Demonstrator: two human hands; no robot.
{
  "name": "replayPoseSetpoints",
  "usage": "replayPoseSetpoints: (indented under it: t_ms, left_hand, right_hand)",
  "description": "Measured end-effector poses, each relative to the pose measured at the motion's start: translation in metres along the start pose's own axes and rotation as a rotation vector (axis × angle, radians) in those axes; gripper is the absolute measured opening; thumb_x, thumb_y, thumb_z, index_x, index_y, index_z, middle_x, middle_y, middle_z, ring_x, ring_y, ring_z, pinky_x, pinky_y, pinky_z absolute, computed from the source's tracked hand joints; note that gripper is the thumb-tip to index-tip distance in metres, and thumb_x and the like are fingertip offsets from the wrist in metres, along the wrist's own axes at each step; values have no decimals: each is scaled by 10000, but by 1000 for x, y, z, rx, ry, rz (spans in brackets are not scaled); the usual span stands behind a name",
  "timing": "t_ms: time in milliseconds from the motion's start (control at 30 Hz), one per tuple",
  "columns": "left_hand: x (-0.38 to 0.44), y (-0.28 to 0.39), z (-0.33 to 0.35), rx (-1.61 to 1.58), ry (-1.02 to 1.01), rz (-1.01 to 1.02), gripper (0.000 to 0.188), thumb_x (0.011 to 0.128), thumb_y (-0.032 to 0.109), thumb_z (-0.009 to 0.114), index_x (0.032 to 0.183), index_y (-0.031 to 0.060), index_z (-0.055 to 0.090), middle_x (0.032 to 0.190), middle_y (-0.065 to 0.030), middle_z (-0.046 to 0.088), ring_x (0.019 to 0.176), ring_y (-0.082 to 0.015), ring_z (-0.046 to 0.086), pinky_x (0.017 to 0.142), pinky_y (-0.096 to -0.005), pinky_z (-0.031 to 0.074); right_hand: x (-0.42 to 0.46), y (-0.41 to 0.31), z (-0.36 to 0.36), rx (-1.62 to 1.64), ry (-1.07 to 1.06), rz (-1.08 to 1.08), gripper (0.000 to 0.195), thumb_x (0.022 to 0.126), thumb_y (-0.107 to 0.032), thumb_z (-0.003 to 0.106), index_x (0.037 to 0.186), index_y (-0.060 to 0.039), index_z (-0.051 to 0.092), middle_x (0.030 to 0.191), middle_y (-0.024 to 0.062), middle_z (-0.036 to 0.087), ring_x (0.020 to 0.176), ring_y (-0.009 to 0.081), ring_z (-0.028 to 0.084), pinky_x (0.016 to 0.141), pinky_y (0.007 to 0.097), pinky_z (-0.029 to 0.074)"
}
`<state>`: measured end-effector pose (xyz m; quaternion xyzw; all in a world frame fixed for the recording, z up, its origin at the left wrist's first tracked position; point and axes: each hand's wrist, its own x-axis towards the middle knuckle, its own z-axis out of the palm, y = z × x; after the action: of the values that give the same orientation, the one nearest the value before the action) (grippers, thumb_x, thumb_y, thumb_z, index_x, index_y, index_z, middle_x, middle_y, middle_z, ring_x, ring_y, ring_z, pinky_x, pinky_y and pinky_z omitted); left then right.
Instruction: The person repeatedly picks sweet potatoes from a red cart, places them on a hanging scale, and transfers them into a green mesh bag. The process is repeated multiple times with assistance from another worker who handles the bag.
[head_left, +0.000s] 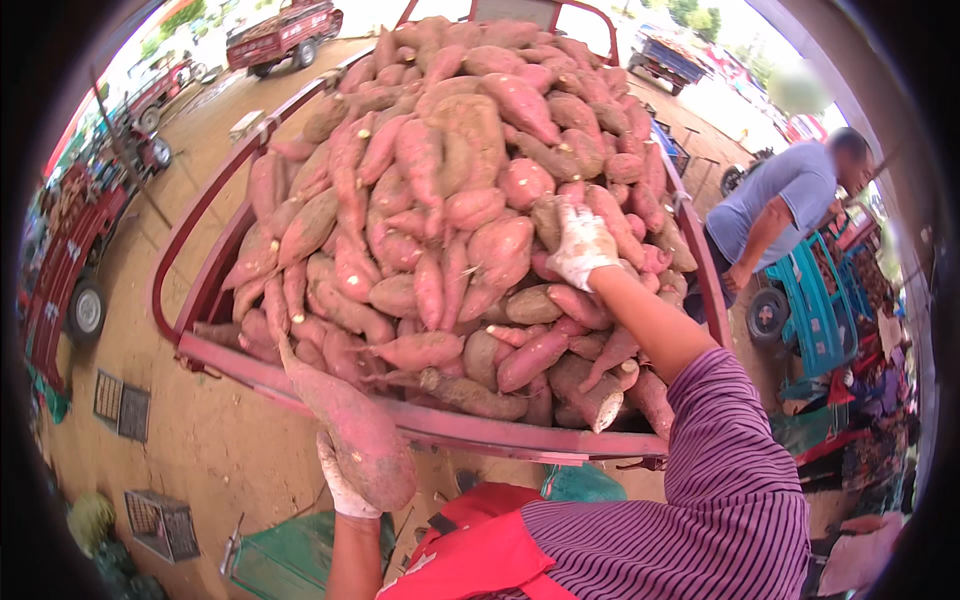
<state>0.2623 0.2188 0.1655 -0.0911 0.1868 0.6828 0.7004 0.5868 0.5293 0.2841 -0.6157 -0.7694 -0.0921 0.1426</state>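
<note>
My left hand (346, 480), in a white glove, holds a large red-skinned sweet potato (352, 427) from below, its thin tapered end pointing up over the near edge of the truck bed. A high heap of sweet potatoes (495, 255), some coated with soil, fills the red metal truck bed (510, 441). On the right side of this heap rests my right hand (581, 244), gloved in white with soil stains. Its fingers lie against a soil-covered sweet potato (547, 221); whether they grip it cannot be told.
A person in a blue shirt (776, 202) stands just beyond the bed's right side, near a teal cart (817, 315). Red loaded trucks (281, 37) stand farther off. Plastic crates (161, 525) and green netting (289, 555) lie on the ground at left.
</note>
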Motion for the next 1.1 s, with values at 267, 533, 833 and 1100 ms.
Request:
replayPoseSetpoints:
  t_ms: [267, 533, 833, 1100]
  left_hand:
    - [-133, 53, -108, -114, -19, 206, 642, 976, 638, 480, 1468, 226, 497, 973, -13, 632, 680, -193, 561, 539, -359, 429]
    - [-251, 70, -138, -446, -164, 428, 567, 1012, 390, 558, 1512, 172, 404, 742, 38, 353, 501, -75, 282, 431, -258, 270]
    - [-334, 111, -245, -151, 727, 420, 550, 957, 540, 627, 1343, 150, 587, 1024, -85, 675, 886, -262, 650, 698, -423, 510]
    - [-294, 134, -437, 710, 1136, 90, 510, 951, 415, 592, 1410, 210, 502, 1057, 31, 541, 781, -125, 484, 605, -312, 391]
  right_hand:
    - [-81, -34, -60, 1583, -527, 160, 804, 873, -169, 678, 1558, 9, 294, 1418, 196, 522, 1222, 311, 600, 989, 370, 545]
    - [-224, -271, -13, 1795, -1612, 230, 625, 968, -386, 587, 1400, 52, 476, 1215, 209, 664, 962, 312, 701, 724, 449, 617]
    - [-440, -503, 94, 1367, -2102, 269, 736, 931, -259, 705, 1508, -23, 315, 1026, 154, 655, 781, 209, 673, 552, 338, 498]
    - [-447, -496, 150, 927, -1694, -492, 653, 776, -309, 793, 1346, -32, 636, 1341, 170, 665, 1320, 292, 568, 1114, 355, 421]
